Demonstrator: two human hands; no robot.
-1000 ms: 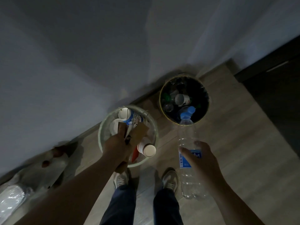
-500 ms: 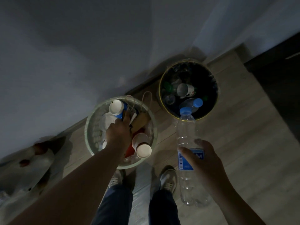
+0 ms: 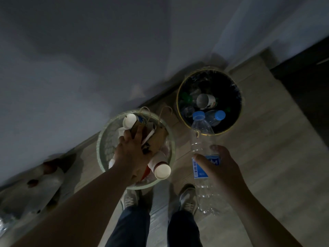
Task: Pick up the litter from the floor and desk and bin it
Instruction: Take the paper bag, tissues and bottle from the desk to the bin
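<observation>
The bag [image 3: 158, 138] is pressed into the bin [image 3: 99, 148] by the left hand [image 3: 131, 154], grip unclear; the bottle [image 3: 200, 139], clasped by the right hand [image 3: 222, 168], is not yet binned.

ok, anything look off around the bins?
Yes: the pale bin is overfull. A paper cup lies on its side over the near rim, and handles of the brown paper bag stick out past the far rim.

The plank floor [image 3: 267, 166] carries two shoes [image 3: 130, 199] at 6 o'clock. A pale bin [image 3: 99, 145] stands at 11 o'clock from them and a dark bin [image 3: 179, 111] at 1 o'clock. A white bag [image 3: 44, 180] lies at 9 o'clock.
</observation>
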